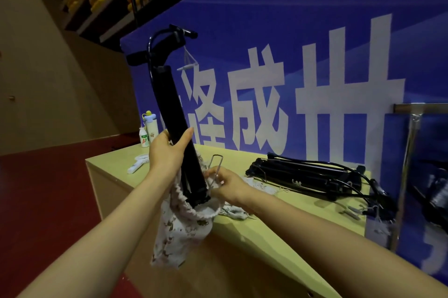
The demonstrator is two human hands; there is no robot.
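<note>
**Bagging a black pump at the bench's front edge**

Clasped around the barrel, the left grip (169,149) holds a black pump (169,103) at a tilt. Its handle and hose at the top lean toward the blue banner (315,31), and its base is sunk in the gathered mouth of a floral pouch (179,232). The pouch hangs over the front edge of the bench (278,222), near the left corner. The right grip (228,183) pinches the pouch's rim at the foot of the pump's wire foot bar (216,166), which stands up clear of the cloth.

The step appears to be seating the pump in the pouch. Done well, it calls for the right grip to stretch the gathered mouth wide and press the bar flat against the barrel so it cannot snag. The left grip, meanwhile, should feed the barrel straight down along the pouch's length.

A second black pump (303,176) lies on its side toward the bench's right end, well apart. Two drink bottles (146,137) stand at the far left corner.
</note>
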